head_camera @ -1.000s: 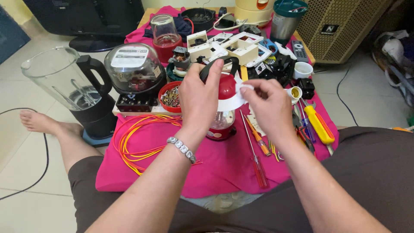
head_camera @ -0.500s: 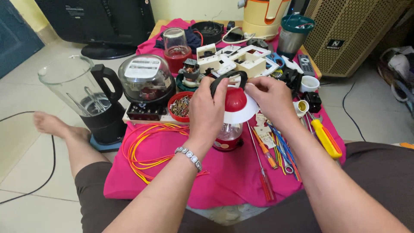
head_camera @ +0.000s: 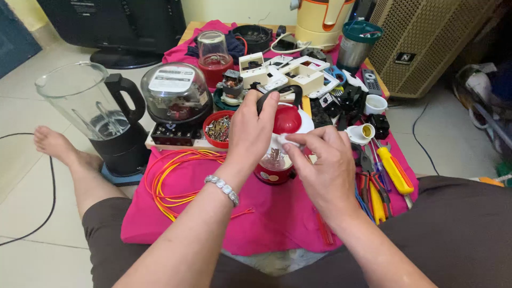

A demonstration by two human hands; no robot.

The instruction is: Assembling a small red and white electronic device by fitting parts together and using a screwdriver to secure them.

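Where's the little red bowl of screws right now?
The red bowl sits left of centre in the head view, just left of the left hand, beside the meter.

I'm sitting on a pale tiled floor (head_camera: 32, 213) in even, soft light. Ahead stands a dark television (head_camera: 112, 24) on its stand against a yellowish wall (head_camera: 224, 10) (a blue panel at far left). A beige perforated speaker cabinet (head_camera: 426, 42) sits right.

The left hand (head_camera: 250, 130) and right hand (head_camera: 322, 170) cover most of the small red appliance (head_camera: 287, 120), hiding its middle. The yellow juicer (head_camera: 322, 16) is cut off by the top edge. Contents of the red bowl (head_camera: 217, 129) are too small to identify.
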